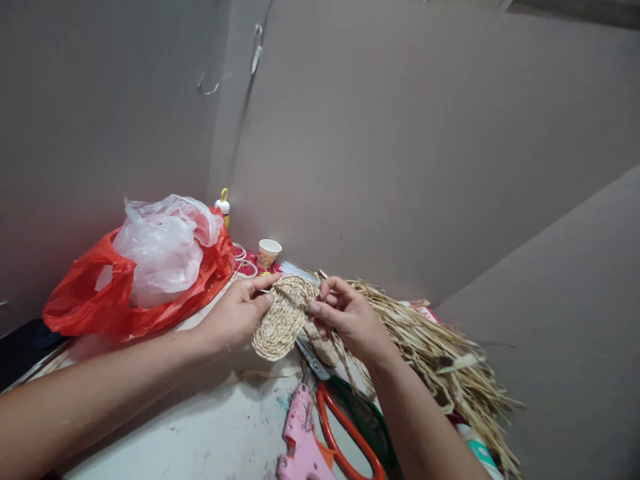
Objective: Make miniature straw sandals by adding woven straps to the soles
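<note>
Woven straw piece (280, 327), long with rounded ends, is held up over the white table (215, 427), in front of the person and between the two hands. The left hand (246, 303) holds it by the left edge, thumb on the near face and fingers stretched along the upper edge. The right hand (350, 313) is at the other edge, fingers bent and thumb close to them, leaving a narrow gap; whether it grips the edge or a loose strand, I cannot tell. Just below the right hand lies a smaller woven piece (324, 347), partly hidden, beside the scissors (325, 375), which have one red handle and one green. Nearer the person is a pink glue gun (301, 427), just left of the red handle. A large heap of dry straw (440, 353) spreads to the right, partly behind the right arm. Toward the wall (350, 153) stands a paper cup (269, 255), and left of it a red bag (90, 293) holds crumpled clear plastic (160, 253).
</note>
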